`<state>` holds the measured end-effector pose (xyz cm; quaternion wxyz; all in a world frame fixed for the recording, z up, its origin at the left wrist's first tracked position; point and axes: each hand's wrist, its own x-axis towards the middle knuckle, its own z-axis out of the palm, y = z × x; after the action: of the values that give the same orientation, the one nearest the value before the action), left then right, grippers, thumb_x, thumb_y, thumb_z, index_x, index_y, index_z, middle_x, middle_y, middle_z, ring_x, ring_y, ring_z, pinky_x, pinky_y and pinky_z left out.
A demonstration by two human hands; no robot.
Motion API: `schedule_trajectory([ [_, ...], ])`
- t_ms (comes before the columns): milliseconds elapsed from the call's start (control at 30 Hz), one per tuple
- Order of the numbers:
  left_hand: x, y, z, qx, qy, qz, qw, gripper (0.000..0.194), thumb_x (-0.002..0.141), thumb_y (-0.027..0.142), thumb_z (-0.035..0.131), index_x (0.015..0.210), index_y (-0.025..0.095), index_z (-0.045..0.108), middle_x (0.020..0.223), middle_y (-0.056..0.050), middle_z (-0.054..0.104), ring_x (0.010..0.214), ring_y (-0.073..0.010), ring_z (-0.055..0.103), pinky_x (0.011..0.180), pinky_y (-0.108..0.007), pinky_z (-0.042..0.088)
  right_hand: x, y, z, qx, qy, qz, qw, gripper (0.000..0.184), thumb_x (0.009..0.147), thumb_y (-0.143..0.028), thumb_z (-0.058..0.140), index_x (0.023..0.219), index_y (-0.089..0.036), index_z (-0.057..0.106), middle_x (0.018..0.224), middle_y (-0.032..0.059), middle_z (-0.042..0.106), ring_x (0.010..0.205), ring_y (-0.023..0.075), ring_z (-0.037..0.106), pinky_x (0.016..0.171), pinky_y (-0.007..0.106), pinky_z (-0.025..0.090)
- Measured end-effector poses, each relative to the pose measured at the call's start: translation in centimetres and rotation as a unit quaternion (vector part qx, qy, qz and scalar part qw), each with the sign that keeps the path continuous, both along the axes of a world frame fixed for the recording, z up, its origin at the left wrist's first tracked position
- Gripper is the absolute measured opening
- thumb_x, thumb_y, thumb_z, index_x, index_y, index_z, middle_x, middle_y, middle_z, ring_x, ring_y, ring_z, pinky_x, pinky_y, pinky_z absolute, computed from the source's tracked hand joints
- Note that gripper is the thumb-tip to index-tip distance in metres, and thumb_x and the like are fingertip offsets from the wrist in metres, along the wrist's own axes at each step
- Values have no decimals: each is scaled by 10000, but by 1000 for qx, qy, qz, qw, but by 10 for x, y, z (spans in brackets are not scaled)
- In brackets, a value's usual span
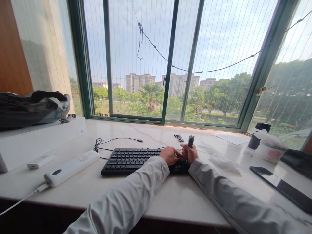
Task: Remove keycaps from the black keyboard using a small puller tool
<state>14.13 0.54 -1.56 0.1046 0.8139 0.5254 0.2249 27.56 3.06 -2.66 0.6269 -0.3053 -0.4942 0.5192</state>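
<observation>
A black keyboard (135,160) lies flat on the pale countertop, its right end largely covered by my hands. My right hand (191,153) is closed around a short black tool (191,140) held upright, its metal end pointing up, over the keyboard's right side. Close against it, my left hand (170,155) rests on the keys with fingers bent together; what they hold, if anything, is hidden. Several loose black keycaps (178,137) lie in a small group behind the keyboard.
A black cable (117,139) trails behind the keyboard. To the left are a white power strip (73,167), a small white device (41,161) and a white box (44,139). Crumpled clear plastic (224,162), a phone (282,185) and a wrapped cup (271,148) lie right. Windows stand behind.
</observation>
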Motion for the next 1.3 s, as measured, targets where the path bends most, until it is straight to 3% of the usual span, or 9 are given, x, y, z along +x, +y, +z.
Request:
schedule_trajectory([
  [200, 1, -1, 2, -1, 13, 8, 1000, 252, 809, 444, 605, 1010, 389, 745, 1066, 36, 730, 996, -193, 658, 868, -279, 489, 5, 4, -4, 6, -50, 42, 998, 442, 628, -325, 708, 427, -219, 329, 341, -95, 255, 288, 39, 201, 284, 200, 147],
  [467, 8, -4, -1, 8, 11, 81, 997, 294, 776, 527, 593, 982, 394, 754, 920, -7, 746, 898, -214, 680, 788, -301, 505, 8, 7, -7, 15, -44, 57, 997, 453, 626, -343, 710, 428, -224, 320, 351, -93, 246, 297, 41, 197, 302, 215, 133],
  [833, 15, -9, 4, -1, -4, 107, 994, 306, 774, 569, 565, 927, 396, 766, 884, -15, 746, 905, -223, 678, 763, -299, 506, 9, 3, -8, 59, -98, 53, 992, 452, 662, -369, 677, 409, -219, 335, 351, -76, 256, 315, 48, 213, 323, 226, 148],
  [1133, 9, -3, 1, 2, -108, 82, 991, 265, 759, 523, 641, 898, 335, 766, 917, 18, 752, 922, -197, 670, 813, -280, 503, 12, 0, 16, 57, 19, 15, 998, 499, 683, -365, 684, 470, -236, 252, 385, -107, 183, 318, 37, 149, 312, 212, 125],
  [1300, 3, 5, 0, 38, -183, 89, 978, 208, 820, 429, 615, 898, 273, 730, 877, 17, 750, 869, -164, 676, 805, -257, 501, 27, 13, 23, 22, -60, -42, 997, 505, 660, -489, 719, 509, -241, 306, 402, -105, 223, 335, 49, 180, 325, 225, 138],
])
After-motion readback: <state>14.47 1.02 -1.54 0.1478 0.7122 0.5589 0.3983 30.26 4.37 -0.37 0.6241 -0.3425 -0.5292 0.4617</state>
